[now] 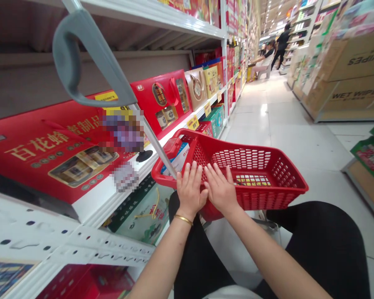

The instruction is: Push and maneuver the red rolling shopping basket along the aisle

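Observation:
A red plastic shopping basket stands in front of my knees, its sides pierced with slots. My left hand lies flat on its near rim with the fingers stretched out, a gold bangle round the wrist. Beside it my right hand rests flat too, fingers extended, the two thumbs close together. Neither hand holds anything. In the basket's left compartment a white and blue box shows in part. A metal pole with a grey handle rises from that end, leaning to the upper left.
White metal shelving runs along the left, carrying red gift boxes and price tags. Cartons marked wet wipes are stacked on the right. Green packets lie at the right edge. Down the tiled aisle are people.

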A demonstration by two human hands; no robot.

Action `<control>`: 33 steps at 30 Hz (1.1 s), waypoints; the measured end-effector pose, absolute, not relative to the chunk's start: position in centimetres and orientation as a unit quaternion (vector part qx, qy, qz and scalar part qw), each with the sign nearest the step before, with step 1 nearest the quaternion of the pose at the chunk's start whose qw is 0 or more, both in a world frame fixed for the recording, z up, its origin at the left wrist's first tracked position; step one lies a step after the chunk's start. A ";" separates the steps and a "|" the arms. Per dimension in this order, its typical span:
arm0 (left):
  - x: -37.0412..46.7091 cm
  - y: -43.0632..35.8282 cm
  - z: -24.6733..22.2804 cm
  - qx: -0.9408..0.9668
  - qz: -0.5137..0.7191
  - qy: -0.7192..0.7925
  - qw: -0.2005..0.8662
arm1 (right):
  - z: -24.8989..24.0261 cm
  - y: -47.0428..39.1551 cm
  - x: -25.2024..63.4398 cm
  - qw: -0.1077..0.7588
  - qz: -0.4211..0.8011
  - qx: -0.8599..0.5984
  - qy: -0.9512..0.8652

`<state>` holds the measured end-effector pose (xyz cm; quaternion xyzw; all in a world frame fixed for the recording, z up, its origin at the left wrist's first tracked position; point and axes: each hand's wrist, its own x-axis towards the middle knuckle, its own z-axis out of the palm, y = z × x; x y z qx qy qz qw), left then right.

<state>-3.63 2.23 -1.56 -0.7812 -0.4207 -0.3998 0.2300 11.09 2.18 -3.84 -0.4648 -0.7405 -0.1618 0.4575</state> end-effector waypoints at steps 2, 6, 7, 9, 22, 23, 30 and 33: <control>-3.6 2.1 -1.4 -0.786 -0.373 -0.434 0.235 | -4.9 1.7 13.5 0.446 -0.181 -0.494 -0.724; -3.3 1.5 -0.8 -0.792 -0.310 -0.469 0.237 | -7.4 0.6 19.5 0.439 -0.229 -0.567 -0.658; -3.2 1.3 -0.6 -0.793 -0.298 -0.476 0.237 | -7.7 0.5 20.4 0.442 -0.235 -0.583 -0.640; -3.1 1.1 -0.4 -0.793 -0.280 -0.487 0.236 | -7.6 0.6 20.7 0.451 -0.231 -0.601 -0.618; -2.9 1.0 -0.4 -0.789 -0.297 -0.490 0.224 | -6.1 1.0 16.8 0.442 -0.196 -0.521 -0.703; -2.8 0.9 -0.5 -0.787 -0.298 -0.492 0.221 | -6.8 0.4 19.2 0.435 -0.208 -0.546 -0.685; -2.2 0.7 -0.7 -0.768 -0.321 -0.512 0.211 | -9.3 -1.2 31.0 0.418 -0.251 -0.671 -0.558; -2.1 0.7 -0.7 -0.766 -0.319 -0.519 0.206 | -9.1 -0.5 29.2 0.451 -0.252 -0.660 -0.545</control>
